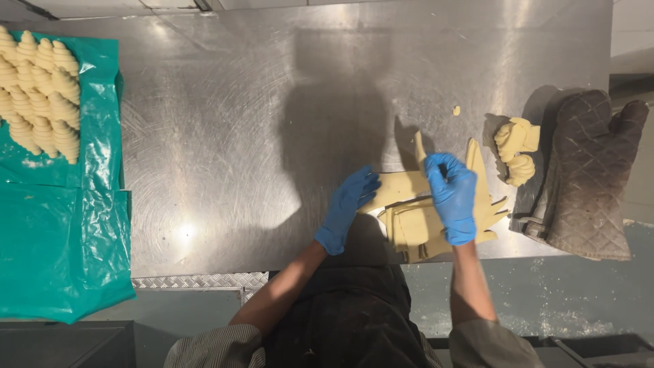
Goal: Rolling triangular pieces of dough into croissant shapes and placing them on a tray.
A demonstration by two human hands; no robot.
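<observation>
Gloved hands are working a stack of cut dough triangles on a steel table.

The left hand (346,210), in a blue glove, is lying with fingers stretched nearly flat on the near-left edge of the stack of dough triangles (417,221), pressing rather than gripping. The right hand (453,195) is curling its fingers at the top of the stack, seemingly pinching the tip of one pale triangle, though the glove is hiding the exact hold. The stack is sitting on the steel table (225,150), just in front of the person. Judging by the layout, a good part is done: rows of rolled croissants (41,88) are resting on the teal plastic sheet (61,232) far left, and two more rolled pieces (516,148) are lying just beside a quilted oven mitt (586,174) on the right. Several triangles are waiting unrolled.
</observation>
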